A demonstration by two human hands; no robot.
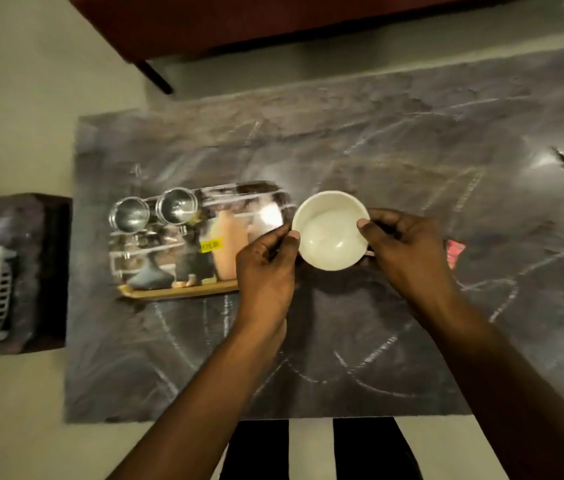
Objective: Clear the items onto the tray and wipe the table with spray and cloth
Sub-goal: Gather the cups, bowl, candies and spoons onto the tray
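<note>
Bowl [330, 230] — underside hidden — tray [176, 292] blurred

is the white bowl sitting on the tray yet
No, the left hand and the right hand hold the white bowl by its rim, just past the right end of the tray, over the table.

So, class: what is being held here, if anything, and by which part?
The white bowl, by opposite sides of its rim: the left hand and right hand each pinch it.

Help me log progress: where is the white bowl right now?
In the head view, the white bowl is held between the left hand and right hand over the dark table, just past the right end of the tray.
</note>
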